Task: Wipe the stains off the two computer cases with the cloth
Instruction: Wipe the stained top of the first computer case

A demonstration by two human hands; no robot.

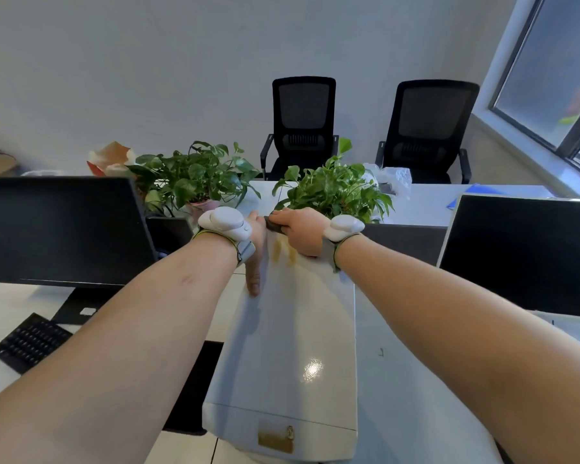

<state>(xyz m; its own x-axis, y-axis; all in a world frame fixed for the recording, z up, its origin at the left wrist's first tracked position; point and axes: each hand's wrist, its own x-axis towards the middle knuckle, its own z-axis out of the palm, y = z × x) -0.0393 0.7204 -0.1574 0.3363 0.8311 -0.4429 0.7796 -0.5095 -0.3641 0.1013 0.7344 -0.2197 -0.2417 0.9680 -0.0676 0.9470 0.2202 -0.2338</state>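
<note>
Grey cloth (274, 225) pinched in right hand (300, 234); left hand (257, 249) grips white case (288, 346) edge.

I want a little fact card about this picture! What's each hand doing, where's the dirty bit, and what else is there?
left hand: grips the far left edge of the white computer case, thumb lying on its top
right hand: holds a dark cloth at the case's far end
stains: yellowish marks on the case top, between the hands
behind: two potted plants, two black office chairs
sides: a dark monitor on each side, keyboard at left
</note>
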